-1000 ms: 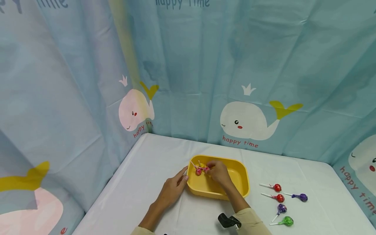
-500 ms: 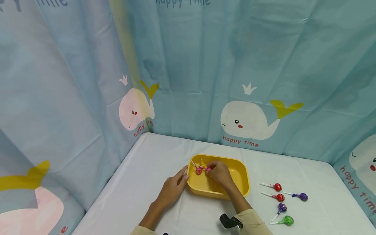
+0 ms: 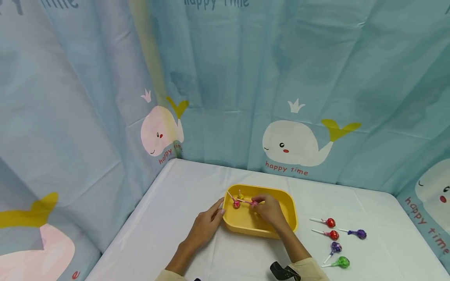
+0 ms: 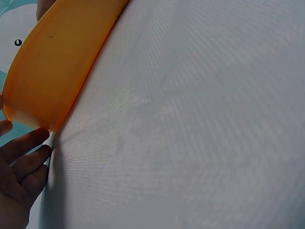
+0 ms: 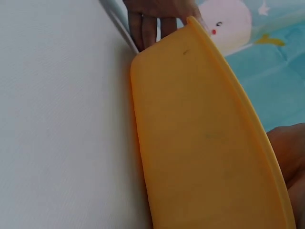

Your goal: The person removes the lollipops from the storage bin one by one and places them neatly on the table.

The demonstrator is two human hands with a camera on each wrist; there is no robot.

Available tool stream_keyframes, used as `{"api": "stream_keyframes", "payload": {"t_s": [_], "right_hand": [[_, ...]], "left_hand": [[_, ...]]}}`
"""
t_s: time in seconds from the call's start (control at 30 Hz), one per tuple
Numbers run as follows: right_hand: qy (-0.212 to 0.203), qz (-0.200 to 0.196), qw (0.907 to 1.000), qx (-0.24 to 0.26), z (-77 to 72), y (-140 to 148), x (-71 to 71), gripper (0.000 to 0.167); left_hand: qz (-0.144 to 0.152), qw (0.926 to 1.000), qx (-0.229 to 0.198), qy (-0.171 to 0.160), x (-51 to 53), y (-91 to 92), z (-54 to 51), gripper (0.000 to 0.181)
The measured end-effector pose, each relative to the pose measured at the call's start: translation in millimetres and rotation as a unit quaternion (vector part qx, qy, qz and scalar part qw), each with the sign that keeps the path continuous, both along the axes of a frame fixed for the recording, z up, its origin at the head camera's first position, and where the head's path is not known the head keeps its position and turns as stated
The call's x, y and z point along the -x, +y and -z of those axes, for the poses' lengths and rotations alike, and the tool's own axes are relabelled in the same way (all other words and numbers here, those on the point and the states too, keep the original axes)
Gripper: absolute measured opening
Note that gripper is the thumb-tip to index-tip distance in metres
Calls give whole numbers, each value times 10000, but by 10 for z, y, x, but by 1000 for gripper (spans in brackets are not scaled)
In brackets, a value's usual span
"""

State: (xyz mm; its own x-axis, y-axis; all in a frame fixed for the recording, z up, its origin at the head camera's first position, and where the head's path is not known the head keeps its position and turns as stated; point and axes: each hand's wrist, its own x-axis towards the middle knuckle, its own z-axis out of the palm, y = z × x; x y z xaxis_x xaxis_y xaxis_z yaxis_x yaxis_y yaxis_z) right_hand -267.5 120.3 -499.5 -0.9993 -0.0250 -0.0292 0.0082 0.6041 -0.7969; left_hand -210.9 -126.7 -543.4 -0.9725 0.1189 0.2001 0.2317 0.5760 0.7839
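My right hand (image 3: 270,210) is inside the yellow tray (image 3: 242,225) and pinches a pink lollipop (image 3: 253,203) by its candy end, the white stick pointing left. Left of it in the tray lie another pink lollipop (image 3: 236,205) and a yellow lollipop (image 3: 240,196). Outside the tray's left end, my left hand (image 3: 205,226) rests its fairly straight fingers against the wall and rim. The left wrist view shows these fingers (image 4: 31,143) touching the tray's end wall (image 4: 62,62). In the right wrist view, the tray's side (image 5: 200,124) hides the lollipops and most of my right hand.
To the right of the tray, on the white tablecloth (image 3: 197,183), lie two red lollipops (image 3: 330,223), two purple lollipops (image 3: 361,234) and a green lollipop (image 3: 343,262). A blue curtain (image 3: 225,128) with printed whales stands behind and at the left of the table.
My right hand has drawn back to the right within the tray, taking the pinched pink lollipop away from the other two. My left hand stays at the tray's left end.
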Motion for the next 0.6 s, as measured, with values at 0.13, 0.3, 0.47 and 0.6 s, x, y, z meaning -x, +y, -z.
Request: {"api": "stream_keyframes", "payload": {"t_s": [0.13, 0.3, 0.47, 0.6], "right_hand": [[151, 16, 9999, 5, -7, 65, -42, 17], [236, 61, 9996, 145, -33, 125, -116, 23], [290, 104, 9986, 440, -68, 189, -184, 23], [152, 145, 9971, 731, -110, 237, -238, 25]], "left_hand": [[0, 10000, -8, -27, 3, -1, 1, 57], [2, 9999, -34, -99, -3, -4, -8, 58], [31, 9999, -53, -83, -9, -3, -21, 57], [43, 10000, -43, -62, -10, -3, -16, 57]]}}
